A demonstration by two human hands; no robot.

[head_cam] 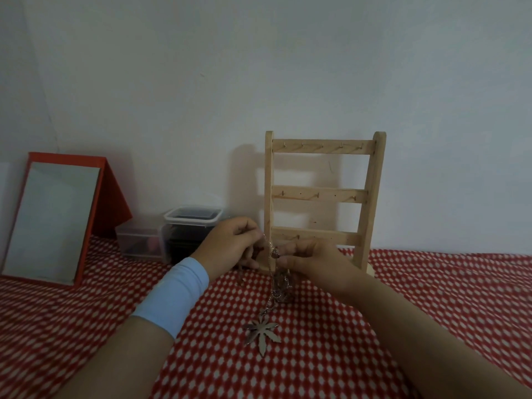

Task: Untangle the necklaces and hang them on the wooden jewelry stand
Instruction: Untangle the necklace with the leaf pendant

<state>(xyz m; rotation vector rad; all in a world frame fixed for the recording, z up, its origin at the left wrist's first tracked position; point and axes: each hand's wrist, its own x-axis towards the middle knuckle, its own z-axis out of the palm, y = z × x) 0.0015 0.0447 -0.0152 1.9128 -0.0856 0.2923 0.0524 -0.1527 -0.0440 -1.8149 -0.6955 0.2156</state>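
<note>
Head view, near to far: leaf-shaped pendant (262,333) flat on the red-and-white patterned cloth (316,355), left lying there probably as an anchor for its chain. Chain rising from it into the knotted clump of necklaces (280,286), lifted just off the cloth so gravity can help pull the strands apart. Left hand (230,243), with a pale blue band (172,295) on the wrist, fingertips pinched together on a strand and drawing it up and left. Right hand (311,260) close beside, fingers closed on the tangle from the other side, likely steadying it against that pull. Just behind, wooden jewelry stand (325,197) upright against the wall, hooks on all three rails bare, facing the hands for easy hanging. Farther left, clear plastic boxes (172,234) and a red-framed mirror (57,217) parked out of the way.
</note>
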